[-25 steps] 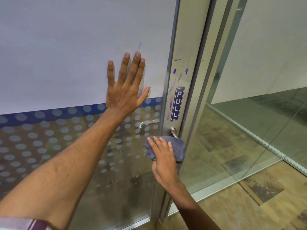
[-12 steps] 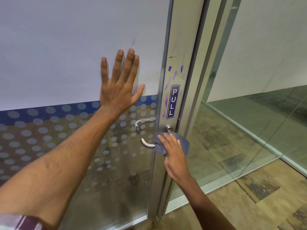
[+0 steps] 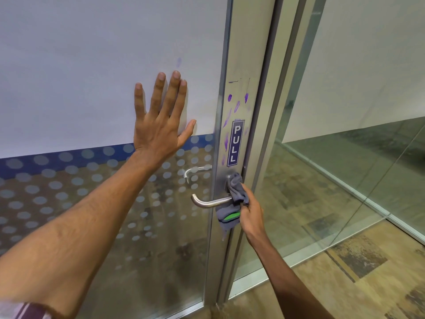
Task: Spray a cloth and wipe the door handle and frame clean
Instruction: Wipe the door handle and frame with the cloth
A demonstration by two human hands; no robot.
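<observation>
A grey cloth (image 3: 236, 188) with a green patch is bunched against the root of the steel lever door handle (image 3: 207, 202), where it joins the metal door frame (image 3: 243, 65). My right hand (image 3: 251, 214) grips the cloth from the right. The handle's free end points left and is bare. My left hand (image 3: 161, 120) lies flat with spread fingers on the frosted glass door (image 3: 92, 65), left of the frame. Purple smears (image 3: 230, 111) mark the frame around a blue PULL sticker (image 3: 235, 142) above the handle.
A second handle (image 3: 195, 171) shows through the dotted glass on the far side. Right of the frame stands a glass partition (image 3: 345, 180) with a metal base rail. Wood-pattern floor (image 3: 345, 284) fills the lower right.
My right hand has turned from lying flat over the cloth to gripping it from the right side, and the cloth is now bunched at the handle's root. My left hand has stayed on the glass.
</observation>
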